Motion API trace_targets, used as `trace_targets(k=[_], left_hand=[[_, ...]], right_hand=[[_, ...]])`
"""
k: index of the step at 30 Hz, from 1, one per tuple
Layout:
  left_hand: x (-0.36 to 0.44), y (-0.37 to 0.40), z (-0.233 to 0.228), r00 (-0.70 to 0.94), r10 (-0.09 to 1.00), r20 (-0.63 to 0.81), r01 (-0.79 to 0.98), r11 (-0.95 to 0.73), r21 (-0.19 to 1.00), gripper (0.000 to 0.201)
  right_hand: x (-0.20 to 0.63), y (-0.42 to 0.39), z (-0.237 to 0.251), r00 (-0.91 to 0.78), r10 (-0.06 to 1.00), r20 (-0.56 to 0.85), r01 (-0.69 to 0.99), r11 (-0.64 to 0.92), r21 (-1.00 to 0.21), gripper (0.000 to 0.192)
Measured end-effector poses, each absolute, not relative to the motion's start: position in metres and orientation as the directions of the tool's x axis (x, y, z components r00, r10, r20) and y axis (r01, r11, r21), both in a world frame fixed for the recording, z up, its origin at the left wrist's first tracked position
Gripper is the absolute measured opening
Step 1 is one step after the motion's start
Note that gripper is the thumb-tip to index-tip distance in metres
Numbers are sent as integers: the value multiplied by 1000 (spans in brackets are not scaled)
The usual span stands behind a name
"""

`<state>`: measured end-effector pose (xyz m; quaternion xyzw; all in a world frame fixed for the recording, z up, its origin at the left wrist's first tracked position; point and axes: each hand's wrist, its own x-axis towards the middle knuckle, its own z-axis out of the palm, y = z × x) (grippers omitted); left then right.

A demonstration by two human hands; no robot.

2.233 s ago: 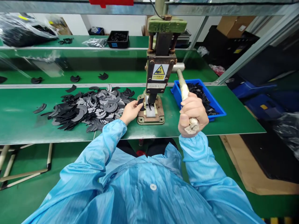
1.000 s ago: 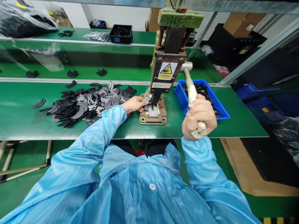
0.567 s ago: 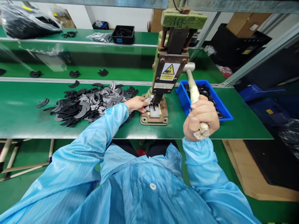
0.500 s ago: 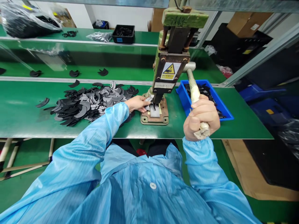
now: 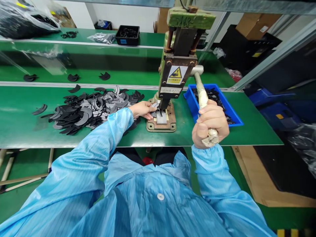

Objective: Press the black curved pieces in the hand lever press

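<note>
My left hand (image 5: 142,109) pinched a thin black crescent piece (image 5: 154,106) by its outer edge, holding it flat on the base of the hand press (image 5: 172,70), under the punch. My right hand (image 5: 209,123) was clenched around the press lever (image 5: 202,98), right of the press. The piece looked light and bendy, best gripped well clear of the punch.

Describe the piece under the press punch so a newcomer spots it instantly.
Start at the green hand press mid-bench. On its base plate, below the punch, lies one grey crescent piece, pinned by the left hand. Unlike the loose pile leftward, it sits alone.
</note>
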<state>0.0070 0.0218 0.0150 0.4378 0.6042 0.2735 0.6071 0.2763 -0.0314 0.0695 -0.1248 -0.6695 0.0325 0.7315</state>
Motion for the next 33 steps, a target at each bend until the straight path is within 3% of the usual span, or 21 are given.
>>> trace_targets(k=[14, 22, 27, 31, 33], left_hand=[[12, 20, 25, 77, 816, -573, 245, 542, 804, 29], [15, 11, 20, 49, 836, -547, 187, 530, 827, 31], [18, -3, 24, 40, 880, -473, 68, 470, 880, 29], [12, -28, 34, 35, 928, -370, -23, 371, 928, 32], [6, -47, 40, 47, 950, -309, -49, 312, 949, 39]], right_hand=[[276, -37, 71, 90, 251, 964, 144, 954, -262, 35], [276, -37, 71, 67, 228, 971, 113, 966, -235, 34], [279, -28, 112, 50, 186, 981, 75, 979, -189, 25], [284, -8, 165, -13, 257, 966, 4, 966, -257, 57], [287, 1, 172, -41, 302, 952, -26, 953, -303, 65]])
